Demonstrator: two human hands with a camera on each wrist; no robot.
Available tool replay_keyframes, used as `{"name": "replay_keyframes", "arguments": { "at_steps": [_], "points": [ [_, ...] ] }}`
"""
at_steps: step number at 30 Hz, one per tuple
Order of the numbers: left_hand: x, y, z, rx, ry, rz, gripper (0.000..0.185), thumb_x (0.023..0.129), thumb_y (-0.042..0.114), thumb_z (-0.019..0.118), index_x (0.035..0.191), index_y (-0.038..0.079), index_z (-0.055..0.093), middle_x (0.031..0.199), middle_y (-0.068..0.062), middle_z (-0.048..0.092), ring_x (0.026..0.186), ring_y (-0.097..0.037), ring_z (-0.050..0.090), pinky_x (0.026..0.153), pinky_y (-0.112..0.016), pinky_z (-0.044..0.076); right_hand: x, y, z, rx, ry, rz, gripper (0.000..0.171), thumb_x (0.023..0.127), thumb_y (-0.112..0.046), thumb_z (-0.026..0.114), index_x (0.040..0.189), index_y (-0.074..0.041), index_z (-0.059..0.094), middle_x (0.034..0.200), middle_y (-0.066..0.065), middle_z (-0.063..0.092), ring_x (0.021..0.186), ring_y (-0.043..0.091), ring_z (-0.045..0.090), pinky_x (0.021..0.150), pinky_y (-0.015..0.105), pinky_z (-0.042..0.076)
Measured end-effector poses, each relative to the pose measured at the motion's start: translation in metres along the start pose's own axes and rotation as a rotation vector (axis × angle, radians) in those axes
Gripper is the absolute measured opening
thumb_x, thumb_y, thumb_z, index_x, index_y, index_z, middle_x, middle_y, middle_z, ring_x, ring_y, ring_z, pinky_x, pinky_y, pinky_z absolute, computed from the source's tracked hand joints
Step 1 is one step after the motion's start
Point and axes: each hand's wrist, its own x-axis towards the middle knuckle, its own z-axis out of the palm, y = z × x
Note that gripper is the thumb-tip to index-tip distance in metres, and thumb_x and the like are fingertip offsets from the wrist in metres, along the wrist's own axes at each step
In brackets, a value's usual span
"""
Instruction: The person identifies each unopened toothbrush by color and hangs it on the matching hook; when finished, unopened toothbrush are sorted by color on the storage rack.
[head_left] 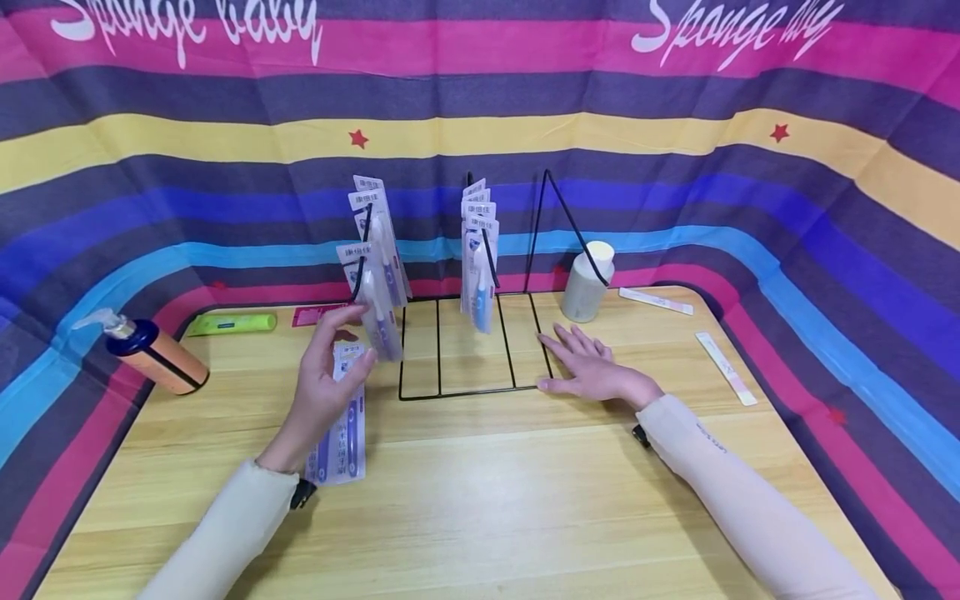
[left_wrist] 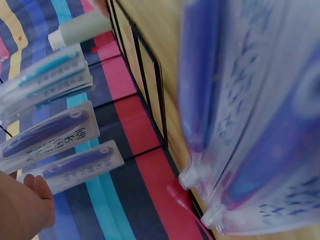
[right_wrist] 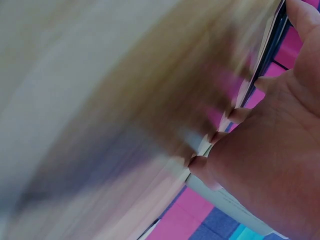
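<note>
A black wire display rack (head_left: 439, 350) stands on the table, and blister-packed toothbrushes hang from its hooks. Several purple ones (head_left: 384, 329) are on the left hook; several blue ones (head_left: 480, 279) hang on the middle hook. My left hand (head_left: 326, 383) is beside the front left pack, thumb and forefinger spread apart near the hook's end. Below that hand, a double pack of purple toothbrushes (head_left: 352, 446) lies on the table, close up in the left wrist view (left_wrist: 200, 75). My right hand (head_left: 588, 367) rests with extended fingers on the right side of the rack's base.
Behind my right hand stands a white-capped bottle (head_left: 585, 287), with two narrow white packets (head_left: 656, 301) (head_left: 726, 367) on the right. An orange pump bottle (head_left: 161, 358), a green tube (head_left: 232, 324) and a pink packet (head_left: 309, 315) are on the left. Striped cloth (head_left: 480, 92) encloses the table's back and sides.
</note>
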Motion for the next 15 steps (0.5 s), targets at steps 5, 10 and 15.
{"name": "replay_keyframes", "arguments": {
  "at_steps": [5, 10, 15],
  "points": [
    [0.021, -0.012, 0.000, 0.013, -0.023, -0.067, 0.059, 0.099, -0.004, 0.066, 0.156, 0.001, 0.053, 0.157, -0.011, 0.054, 0.140, -0.024, 0.046, 0.110, -0.035, 0.038, -0.003, -0.003, -0.002, -0.023, -0.010, 0.015, 0.094, 0.107, -0.061, 0.061, 0.177, -0.017, 0.016, 0.181, 0.019, -0.003, 0.164, 0.044, -0.012, 0.124, 0.075, -0.004],
    [0.037, -0.024, 0.000, 0.009, -0.017, -0.115, 0.057, 0.103, -0.002, 0.066, 0.158, 0.005, 0.053, 0.157, -0.007, 0.053, 0.143, -0.022, 0.041, 0.119, -0.035, 0.032, -0.002, -0.002, -0.002, 0.005, -0.012, 0.018, 0.094, 0.107, -0.062, 0.060, 0.177, -0.018, 0.016, 0.182, 0.017, -0.004, 0.164, 0.043, -0.013, 0.124, 0.074, -0.004],
    [0.044, -0.032, -0.001, -0.037, -0.011, -0.115, 0.056, 0.102, -0.006, 0.067, 0.156, 0.001, 0.052, 0.155, -0.014, 0.053, 0.133, -0.025, 0.047, 0.107, -0.034, 0.040, 0.001, 0.008, 0.005, -0.007, -0.004, 0.021, 0.097, 0.104, -0.072, 0.055, 0.178, -0.024, 0.013, 0.182, 0.014, -0.006, 0.164, 0.040, -0.015, 0.125, 0.073, -0.006]
  ]
}}
